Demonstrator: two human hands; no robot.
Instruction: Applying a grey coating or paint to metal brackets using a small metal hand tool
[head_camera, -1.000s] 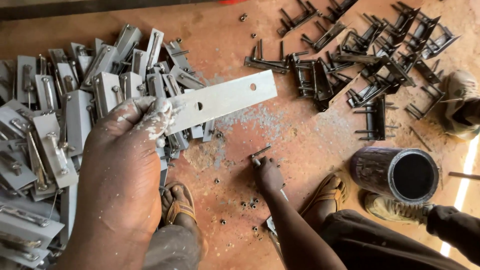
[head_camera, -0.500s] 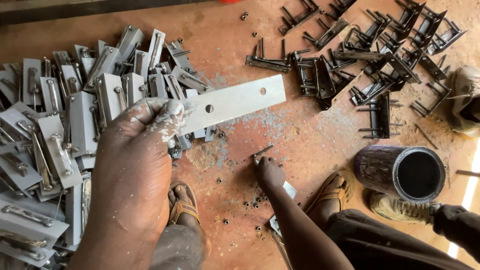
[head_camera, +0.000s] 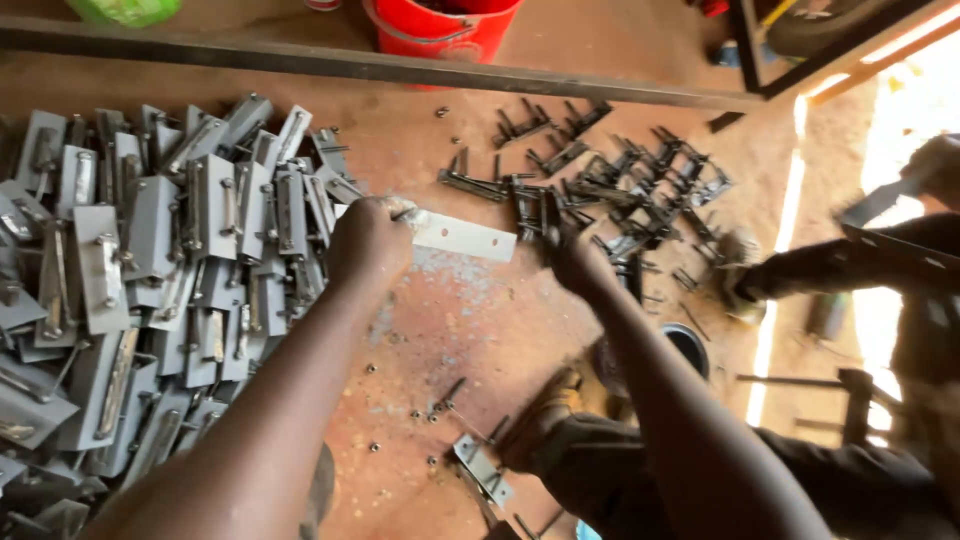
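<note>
The left hand (head_camera: 370, 238) has its fingers curled tight around one end of a flat pale grey metal strip with small holes (head_camera: 465, 238). The strip sticks out past the fingers toward the right hand (head_camera: 578, 262). That hand reaches into a heap of dark metal brackets (head_camera: 640, 195); I cannot tell how its fingers are. A big pile of grey metal plates (head_camera: 160, 260) lies behind the left fingers.

— What's under me here?
— I sit on a reddish dirt floor (head_camera: 480, 330), with a long dark steel beam (head_camera: 400, 68) across the top.
— And the light?
— Harsh daylight (head_camera: 900, 110) burns in from my right; a red bucket (head_camera: 445, 25) stands beyond the beam.
</note>
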